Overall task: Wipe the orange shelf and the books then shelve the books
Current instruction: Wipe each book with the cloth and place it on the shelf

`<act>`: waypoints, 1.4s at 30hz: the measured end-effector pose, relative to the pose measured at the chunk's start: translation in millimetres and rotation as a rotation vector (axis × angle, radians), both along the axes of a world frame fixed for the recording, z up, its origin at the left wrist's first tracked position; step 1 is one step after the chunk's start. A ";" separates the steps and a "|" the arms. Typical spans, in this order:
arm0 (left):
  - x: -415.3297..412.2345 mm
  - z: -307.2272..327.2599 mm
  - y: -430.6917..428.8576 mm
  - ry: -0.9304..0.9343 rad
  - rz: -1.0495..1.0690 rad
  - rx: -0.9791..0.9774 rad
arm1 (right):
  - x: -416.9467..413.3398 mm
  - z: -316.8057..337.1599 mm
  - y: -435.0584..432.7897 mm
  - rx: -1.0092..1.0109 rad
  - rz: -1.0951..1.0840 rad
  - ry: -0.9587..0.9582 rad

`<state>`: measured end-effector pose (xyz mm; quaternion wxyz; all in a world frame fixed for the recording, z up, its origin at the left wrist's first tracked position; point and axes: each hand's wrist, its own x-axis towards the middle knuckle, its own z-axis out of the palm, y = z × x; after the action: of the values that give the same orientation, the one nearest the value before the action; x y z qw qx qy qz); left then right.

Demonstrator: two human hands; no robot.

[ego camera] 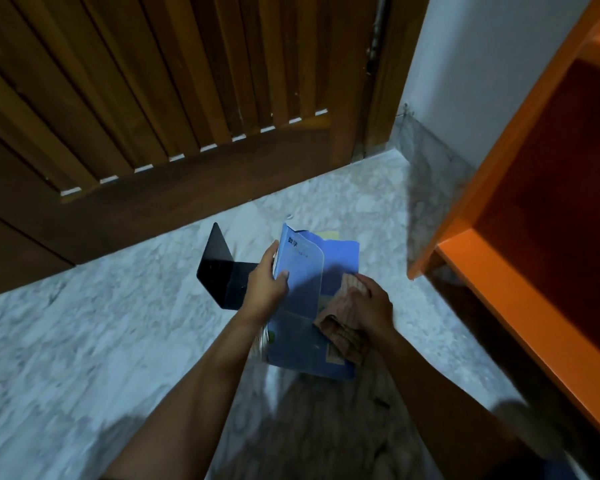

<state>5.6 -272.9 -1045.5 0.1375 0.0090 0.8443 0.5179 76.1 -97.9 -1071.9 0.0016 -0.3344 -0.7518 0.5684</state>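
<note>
Head view: cloth meets blue textbook

We are looking down at both arms over the marble floor (101, 341). Our left hand (267, 284) grips the left edge of the blue textbook (340, 261), thumb on the front cover, holding it tilted up towards us. Whether its lower edge touches the floor, we cannot tell. Our right hand (373, 304) holds a pinkish striped cloth (342, 332) against the cover's right side, with the loose end hanging below the fingers. Just left of the book, behind the left hand, a black bookend (217, 268) stands on the floor. The orange shelf (492, 268) is off to our right, near the book but apart from it. A louvred wooden door (153, 98) fills the background.
</note>
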 end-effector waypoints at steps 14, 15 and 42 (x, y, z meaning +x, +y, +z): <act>20.5 168.1 10.4 0.146 0.082 0.570 | -1.5 165.4 18.1 0.158 -0.171 0.484; 24.1 187.5 12.7 0.157 0.086 0.609 | -2.6 191.2 15.7 0.180 -0.159 0.551; 62.3 323.9 54.1 0.081 -0.062 1.122 | 14.1 290.9 50.8 0.189 -0.320 0.757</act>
<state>67.9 -218.7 -721.5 0.0944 0.1255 0.4433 0.8825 90.2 -47.1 -781.0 0.3966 -0.2127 -0.6854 0.5724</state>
